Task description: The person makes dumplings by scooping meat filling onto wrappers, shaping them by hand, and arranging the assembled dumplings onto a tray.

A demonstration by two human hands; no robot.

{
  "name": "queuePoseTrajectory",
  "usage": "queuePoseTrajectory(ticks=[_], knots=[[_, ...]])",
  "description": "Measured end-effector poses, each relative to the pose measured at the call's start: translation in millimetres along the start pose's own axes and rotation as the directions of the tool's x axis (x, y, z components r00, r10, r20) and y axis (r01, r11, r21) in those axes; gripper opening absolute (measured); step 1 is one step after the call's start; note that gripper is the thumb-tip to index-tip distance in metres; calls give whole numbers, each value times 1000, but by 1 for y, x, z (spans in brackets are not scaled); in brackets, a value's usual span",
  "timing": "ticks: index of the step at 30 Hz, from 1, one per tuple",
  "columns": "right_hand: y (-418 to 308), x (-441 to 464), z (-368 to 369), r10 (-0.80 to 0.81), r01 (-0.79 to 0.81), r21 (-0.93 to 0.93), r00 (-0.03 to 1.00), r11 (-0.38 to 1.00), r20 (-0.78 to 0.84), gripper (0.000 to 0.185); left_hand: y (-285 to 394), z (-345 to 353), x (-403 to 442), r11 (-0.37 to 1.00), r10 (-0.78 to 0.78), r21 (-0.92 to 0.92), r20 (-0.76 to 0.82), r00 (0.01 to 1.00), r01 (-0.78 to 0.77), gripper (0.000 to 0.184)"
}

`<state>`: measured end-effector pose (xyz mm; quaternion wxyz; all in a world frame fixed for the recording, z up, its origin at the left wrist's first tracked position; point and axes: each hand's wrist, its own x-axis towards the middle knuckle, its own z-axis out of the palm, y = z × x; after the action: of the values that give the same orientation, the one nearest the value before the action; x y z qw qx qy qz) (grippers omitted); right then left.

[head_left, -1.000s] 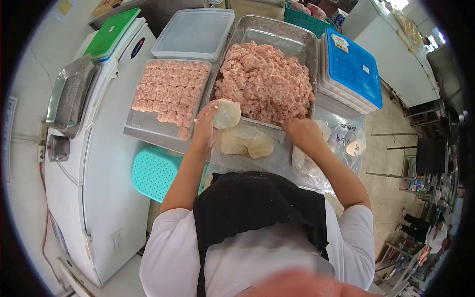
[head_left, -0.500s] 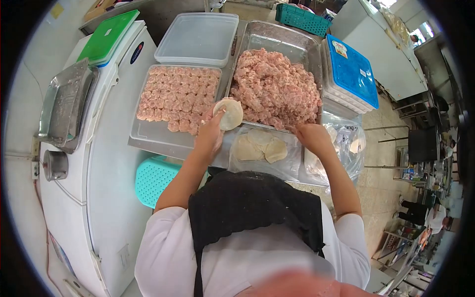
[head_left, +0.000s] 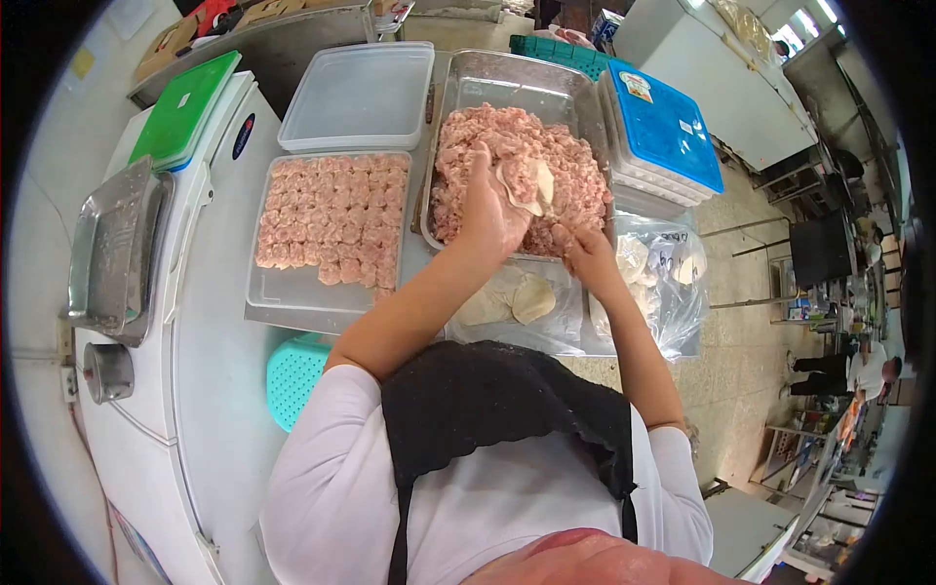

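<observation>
Fingers of the left hand [head_left: 495,216] cradle one meat-topped wrapper [head_left: 545,182] above the mince [head_left: 468,138] in the metal pan [head_left: 517,93]; palm up, forearm reaching forward. Right hand [head_left: 591,258] at the pan's near edge, fingers curled; cannot tell if they grip anything. Clear bag [head_left: 682,294] carries handwriting, illegible. One blue lid [head_left: 673,141], two stickers, too small to read. At least two loose wrappers [head_left: 533,297] before the pan; one plastic tray [head_left: 292,292] of shaped pieces [head_left: 331,210].
</observation>
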<state>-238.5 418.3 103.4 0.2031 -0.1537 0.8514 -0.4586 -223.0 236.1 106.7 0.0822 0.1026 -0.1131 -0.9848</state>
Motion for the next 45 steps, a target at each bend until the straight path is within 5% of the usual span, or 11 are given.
queuePoseTrajectory(ticks=[3, 14, 18, 21, 22, 24, 27, 30, 33, 39, 45], knots=[[21, -1, -26, -391, 367, -385, 920, 847, 17, 33, 2, -12, 2, 997, 50, 60, -77, 996, -45, 61], [-49, -29, -71, -339, 344, -759, 925, 553, 171, 26, -2, -4, -15, 984, 124, 143, -148, 981, -103, 71], [-27, -19, -54, -459, 467, -625, 868, 626, 188, 26, -10, -9, -10, 966, 192, 195, -106, 976, -169, 64], [-13, -1, -72, -438, 511, -496, 859, 702, 265, 27, 6, -39, -9, 992, 15, 112, 292, 956, -50, 47], [-11, 0, -84, -444, 517, -392, 856, 762, 265, 28, 3, -27, -17, 963, 88, 228, 225, 970, -141, 47], [-4, 0, -98, -461, 493, -189, 867, 849, 192, 35, -7, -5, -30, 843, 250, 461, 117, 961, -276, 54], [-5, 1, -109, -420, 459, -138, 875, 878, 240, 35, -3, -8, -38, 160, 305, 917, 306, 902, -366, 71], [-25, -15, -118, -241, 333, -170, 880, 928, 409, 34, -8, 7, -43, -227, 296, 784, 621, 726, -578, 67], [-32, -27, -112, -319, 426, -201, 854, 882, 411, 33, 2, 21, -56, -60, 56, 876, 482, 874, -479, 53], [23, 1, -86, -513, 621, -238, 765, 747, 388, 31, 19, 7, -41, -437, -234, 740, 456, 859, -512, 52], [-13, -28, -68, -546, 423, -664, 837, 617, 25, 35, 22, -36, -3, -109, -6, 993, 43, 999, -43, 45]])
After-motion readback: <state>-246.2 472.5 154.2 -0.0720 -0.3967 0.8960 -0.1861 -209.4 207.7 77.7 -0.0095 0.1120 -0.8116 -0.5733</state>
